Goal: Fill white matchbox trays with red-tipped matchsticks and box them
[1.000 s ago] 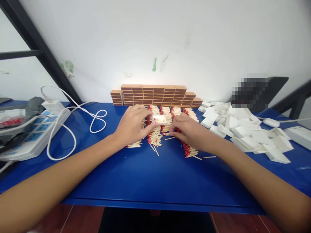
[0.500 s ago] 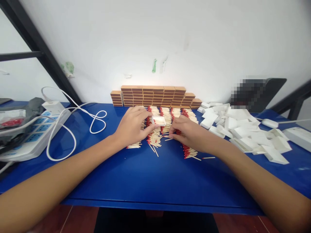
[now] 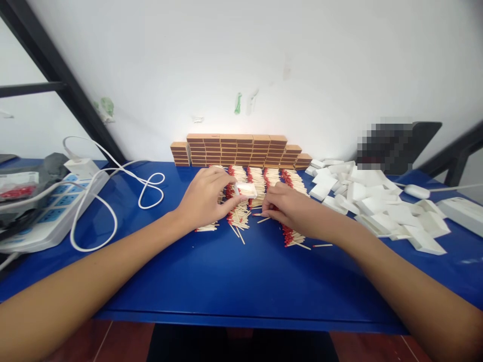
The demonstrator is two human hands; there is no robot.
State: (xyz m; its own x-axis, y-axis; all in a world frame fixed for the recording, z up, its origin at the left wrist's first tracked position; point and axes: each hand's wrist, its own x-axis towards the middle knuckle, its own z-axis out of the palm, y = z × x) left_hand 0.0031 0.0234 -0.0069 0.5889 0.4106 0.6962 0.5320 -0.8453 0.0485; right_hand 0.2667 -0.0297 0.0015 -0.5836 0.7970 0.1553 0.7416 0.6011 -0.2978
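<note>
My left hand pinches a small white matchbox tray between thumb and fingers, just above rows of red-tipped matches spread on the blue table. My right hand rests on the matches to the right of the tray, its fingers curled and pinched down onto a few sticks at its tips. Loose matches lie scattered between the two hands.
A wall of stacked brown matchbox sleeves stands against the white wall. A heap of white empty trays lies at the right. A power strip with looping white cables sits at the left. A white mouse is at the far right.
Both hands have drifted slightly toward me with the tray. The right hand's fingers have closed a little more over the matches.
</note>
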